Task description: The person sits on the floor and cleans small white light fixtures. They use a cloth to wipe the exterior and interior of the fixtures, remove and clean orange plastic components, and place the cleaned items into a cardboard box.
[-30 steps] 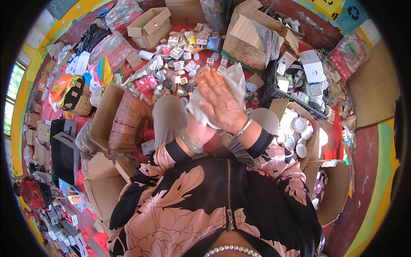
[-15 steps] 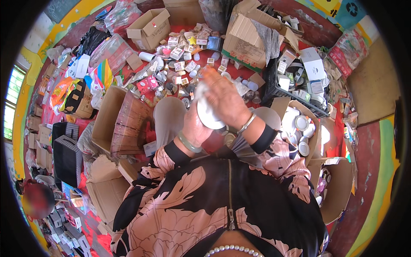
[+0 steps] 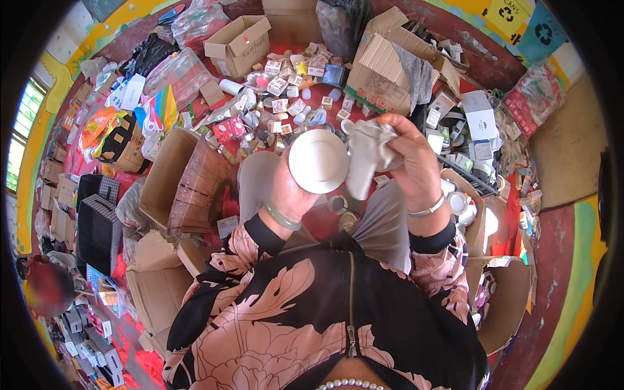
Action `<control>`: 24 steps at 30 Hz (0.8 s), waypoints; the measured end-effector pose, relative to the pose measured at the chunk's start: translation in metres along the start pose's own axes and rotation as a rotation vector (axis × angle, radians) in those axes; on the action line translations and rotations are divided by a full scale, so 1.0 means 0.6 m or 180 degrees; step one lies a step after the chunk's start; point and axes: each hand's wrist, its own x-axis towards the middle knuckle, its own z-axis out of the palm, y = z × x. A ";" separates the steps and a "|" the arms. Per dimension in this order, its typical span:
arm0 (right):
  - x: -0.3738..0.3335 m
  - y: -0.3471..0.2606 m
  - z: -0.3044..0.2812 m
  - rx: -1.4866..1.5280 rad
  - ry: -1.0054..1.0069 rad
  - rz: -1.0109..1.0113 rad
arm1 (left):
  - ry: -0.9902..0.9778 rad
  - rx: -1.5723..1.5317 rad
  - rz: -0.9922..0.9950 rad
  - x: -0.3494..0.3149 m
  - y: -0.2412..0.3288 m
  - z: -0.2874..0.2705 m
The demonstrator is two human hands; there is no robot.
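Note:
A round white dish or lid point(image 3: 318, 160) faces up in front of my knees. My left hand point(image 3: 288, 190) grips it from below and from the left, with most of the fingers hidden behind it. Just right of the dish hangs a crumpled whitish cloth point(image 3: 365, 156). My right hand point(image 3: 413, 156) pinches this cloth between thumb and fingers, and a small gap separates it from the dish.
Many small boxes and jars point(image 3: 286, 97) lie on the red floor ahead. A black crate point(image 3: 465, 175) of packages and a carton of white round containers point(image 3: 460, 201) stand at right. Open cardboard boxes point(image 3: 159, 279) flank my left side.
My right hand has lifted off the dish and moved right, carrying the cloth. The dish now shows its full round face. My left hand keeps its grip.

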 end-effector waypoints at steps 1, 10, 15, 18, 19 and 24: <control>0.000 0.005 0.029 -0.0202 0.0068 -0.0141 | -0.0044 -0.0045 -0.0011 -0.001 -0.001 0.003; -0.011 0.099 0.061 -0.3620 0.0647 -0.1990 | -0.0262 0.0040 0.0110 -0.005 -0.007 0.018; -0.027 0.108 0.083 -0.4071 0.0358 -0.2396 | -0.0245 0.0186 0.0306 -0.005 -0.013 0.038; -0.011 0.124 0.067 -0.4002 0.0534 -0.2702 | 0.0026 0.0162 0.0203 -0.007 -0.016 0.048; -0.008 0.128 0.064 -0.3804 0.0595 -0.2609 | 0.0041 0.0132 0.0124 -0.012 -0.018 0.048; -0.005 0.125 0.093 -0.2929 0.0050 -0.2241 | -0.0131 0.0138 0.0194 -0.013 -0.021 0.039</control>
